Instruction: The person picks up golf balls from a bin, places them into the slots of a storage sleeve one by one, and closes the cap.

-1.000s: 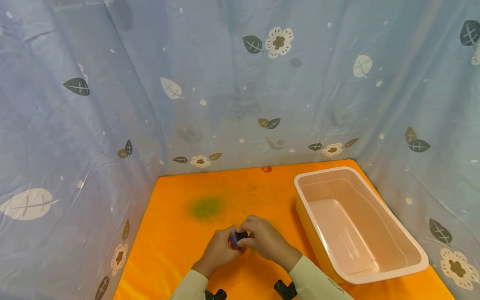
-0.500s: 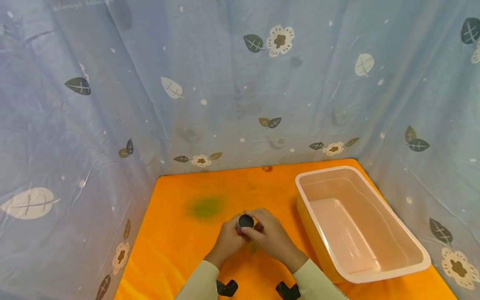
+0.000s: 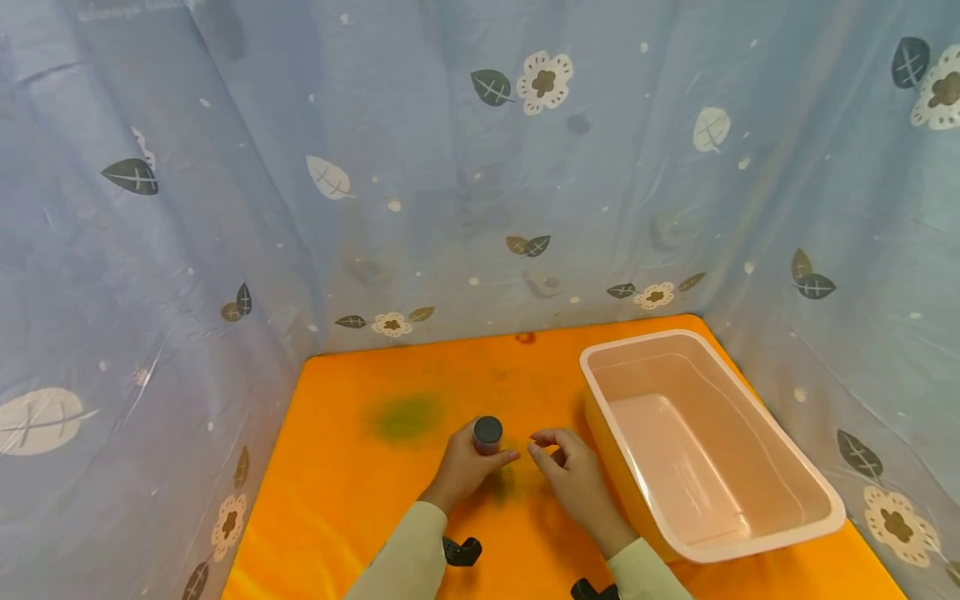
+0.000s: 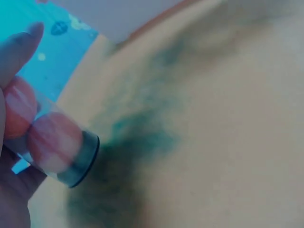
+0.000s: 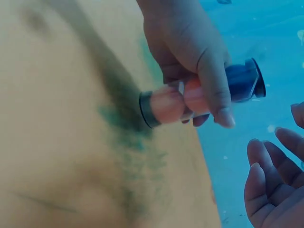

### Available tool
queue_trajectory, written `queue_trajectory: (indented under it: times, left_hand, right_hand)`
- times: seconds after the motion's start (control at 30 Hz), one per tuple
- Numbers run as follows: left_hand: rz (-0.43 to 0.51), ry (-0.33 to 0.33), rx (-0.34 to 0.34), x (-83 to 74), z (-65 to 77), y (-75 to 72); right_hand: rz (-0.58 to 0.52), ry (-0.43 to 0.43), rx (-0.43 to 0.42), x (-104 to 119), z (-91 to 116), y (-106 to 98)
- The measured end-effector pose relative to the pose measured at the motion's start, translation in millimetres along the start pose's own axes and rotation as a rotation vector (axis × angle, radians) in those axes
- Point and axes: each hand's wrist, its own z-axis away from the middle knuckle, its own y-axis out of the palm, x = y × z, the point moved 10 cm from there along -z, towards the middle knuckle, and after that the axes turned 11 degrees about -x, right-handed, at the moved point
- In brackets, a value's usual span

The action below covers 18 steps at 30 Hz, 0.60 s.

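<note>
A clear tube of balls [image 5: 166,103] with a dark cap at each end is gripped around its middle by my left hand [image 3: 461,468]. In the head view its upper black cap [image 3: 487,429] faces up toward the camera. Through the wall, the right wrist view shows pinkish-orange balls and a dark blue one near the upper end. The left wrist view shows the tube's lower cap [image 4: 86,159] clear of the orange tabletop. Apart from the tube, to its right, my right hand [image 3: 576,479] has loosely curled fingers and holds nothing.
A pale pink plastic tub [image 3: 622,450] stands at the right side of the orange table [image 3: 352,517]. Blue patterned curtains [image 3: 420,167] enclose the back and sides. A greenish stain [image 3: 405,417] marks the cloth left of the hands.
My right hand has let go of the tube's upper cap and drawn away to the right. My left hand has moved slightly forward, and the tube's cap now faces up.
</note>
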Motion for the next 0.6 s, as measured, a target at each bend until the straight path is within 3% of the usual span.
queue_trajectory:
  times: [0.4, 0.6]
  left_hand:
    - [0.050, 0.000, -0.068, 29.3, 3.4, -0.5]
    - [0.110, -0.109, -0.021, 46.4, 7.2, 4.8]
  right_hand:
    - [0.012, 0.048, 0.040, -15, 5, 7]
    - [0.027, 0.086, 0.066, -21, 3, 12]
